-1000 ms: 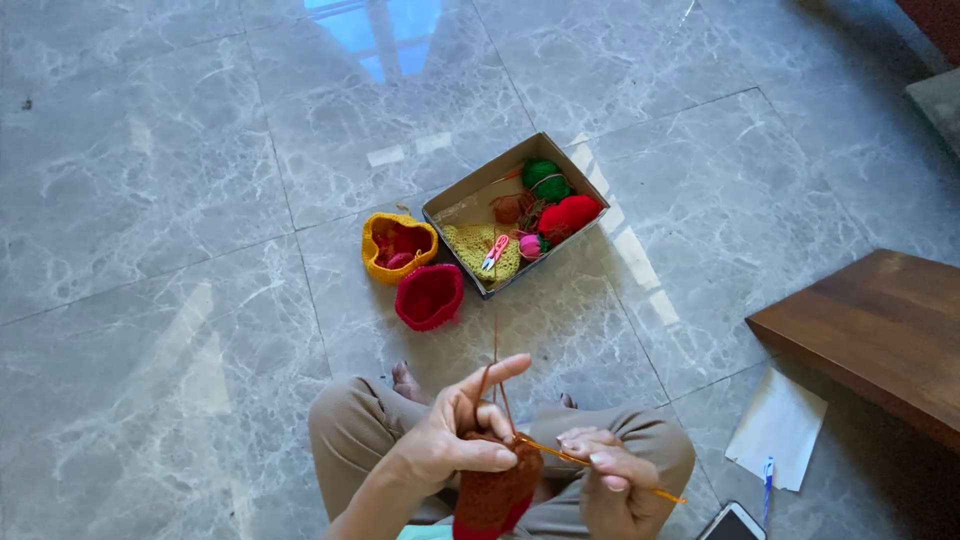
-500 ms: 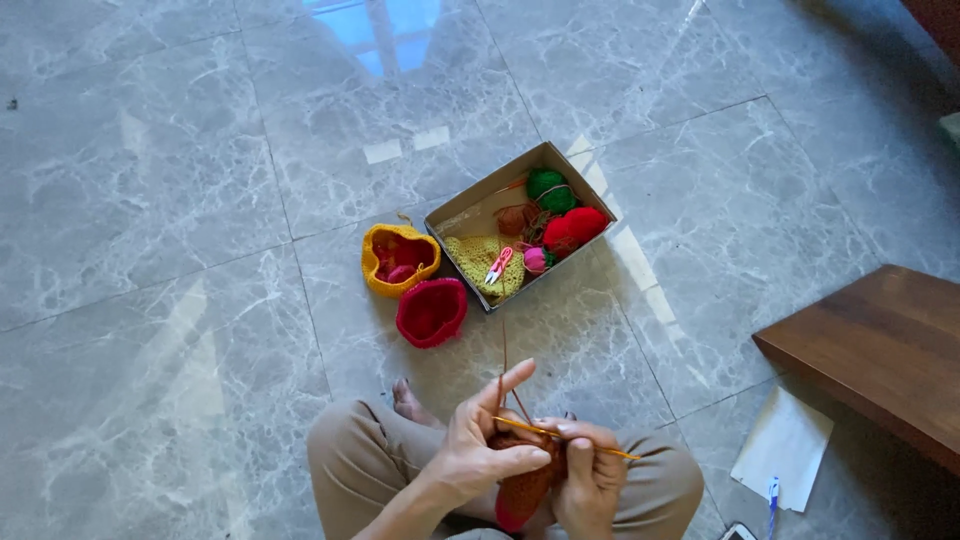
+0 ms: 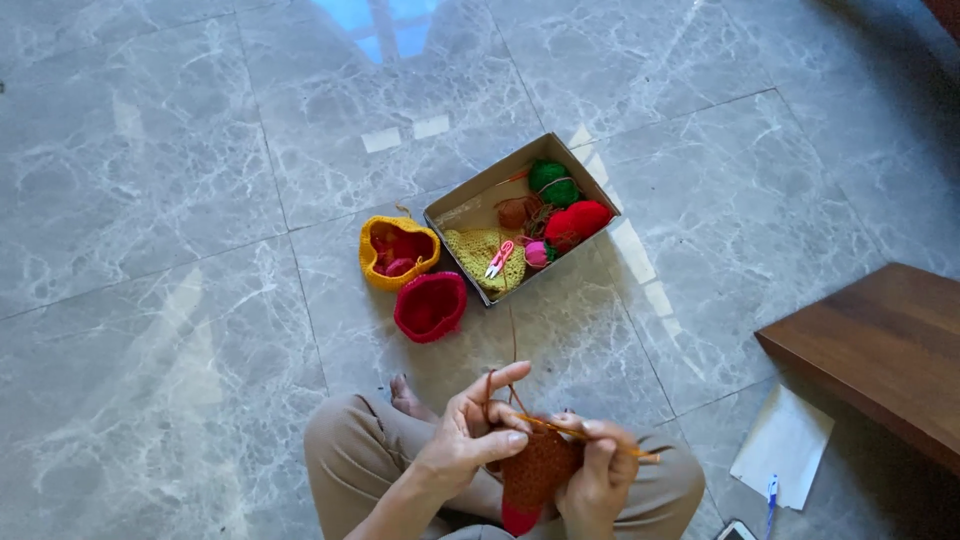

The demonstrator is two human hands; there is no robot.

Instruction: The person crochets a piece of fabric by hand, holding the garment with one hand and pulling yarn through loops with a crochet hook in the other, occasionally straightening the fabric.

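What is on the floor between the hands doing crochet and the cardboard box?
In the head view, mostly bare marble floor, crossed by a thin brown yarn strand running from the left hand up toward the cardboard box.

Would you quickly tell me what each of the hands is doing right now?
Left hand: closed on the rust-brown crochet piece, brown yarn over its index finger.
Right hand: closed on the crochet hook.

A cardboard box [image 3: 470, 205] sits on the floor [image 3: 170, 180] ahead of the seated person, yarn balls [image 3: 560, 200] inside. Two crocheted baskets [image 3: 400, 250] lie just left of it. A wooden bench [image 3: 880, 345] stands right, paper [image 3: 785, 445] and pen [image 3: 770, 500] before it.
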